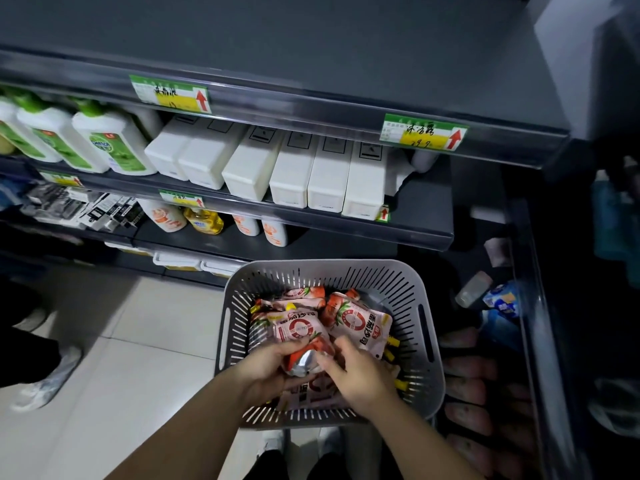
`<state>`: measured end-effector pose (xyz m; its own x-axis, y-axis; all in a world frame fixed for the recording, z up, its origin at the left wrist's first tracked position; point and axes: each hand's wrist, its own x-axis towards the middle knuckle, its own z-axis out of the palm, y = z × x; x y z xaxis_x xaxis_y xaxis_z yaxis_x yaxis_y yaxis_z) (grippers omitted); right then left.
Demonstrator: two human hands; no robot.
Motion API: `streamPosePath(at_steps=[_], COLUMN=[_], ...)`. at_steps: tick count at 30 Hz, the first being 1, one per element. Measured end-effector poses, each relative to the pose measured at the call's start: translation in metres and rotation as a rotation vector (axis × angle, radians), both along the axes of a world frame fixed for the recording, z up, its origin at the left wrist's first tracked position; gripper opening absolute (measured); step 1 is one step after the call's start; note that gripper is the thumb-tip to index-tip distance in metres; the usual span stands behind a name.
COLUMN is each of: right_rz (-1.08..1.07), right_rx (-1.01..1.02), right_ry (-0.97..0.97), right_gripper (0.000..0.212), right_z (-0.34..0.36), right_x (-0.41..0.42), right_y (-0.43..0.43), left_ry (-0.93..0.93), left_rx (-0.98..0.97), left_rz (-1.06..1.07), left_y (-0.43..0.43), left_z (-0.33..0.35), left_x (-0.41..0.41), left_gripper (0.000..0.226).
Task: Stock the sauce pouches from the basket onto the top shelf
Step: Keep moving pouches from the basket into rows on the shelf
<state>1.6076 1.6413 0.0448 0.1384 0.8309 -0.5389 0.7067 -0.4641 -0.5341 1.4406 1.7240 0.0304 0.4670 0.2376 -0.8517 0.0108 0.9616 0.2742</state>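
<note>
Gripping one pink-and-red foil sauce pouch [306, 358], both hands, left hand [266, 372] and right hand [360, 375], close fingers around it inside the grey slotted plastic basket [429, 393]. The bare dark-grey top shelf [311, 46] lies above, straight ahead.

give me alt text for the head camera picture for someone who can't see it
Both hands, left hand and right hand, grip a sauce pouch inside a grey basket of pouches. Above, the top shelf looks bare; lower shelves hold white boxes.
</note>
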Motion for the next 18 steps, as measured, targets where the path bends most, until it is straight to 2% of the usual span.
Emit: streamPosePath(at_steps=[3,8,10,14,16,18], right_rz=[0.076,0.063,0.024,-0.111,-0.153,-0.178], right_rx=[-0.015,-0.012,-0.052,-0.355,-0.380,-0.322], right_ry=[-0.170,-0.117,0.022,0.536,0.557,0.447], right_gripper=[0.036,0.029,0.033,0.059,0.063,0.057], right_z=[0.002,0.006,0.005,0.003,0.000,-0.008], right_x=[0.001,0.007,0.013,0.022,0.019,0.012], right_y=[0.005,0.012,0.012,0.009,0.009,0.011], left_ry=[-0.006,-0.075,-0.059,-0.013,0.031,0.050], left_rx=[0.066,0.080,0.124,0.267,0.294,0.278], left_rz=[-0.044,0.035,0.006,-0.210,-0.246,-0.205], left_y=[0.000,0.000,0.001,0.005,0.004,0.000], left_z=[0.005,0.004,0.005,0.012,0.011,0.008], left_x=[-0.002,-0.001,0.000,-0.003,-0.002,0.001], left_gripper=[0.053,0.056,0.059,0.054,0.049,0.046])
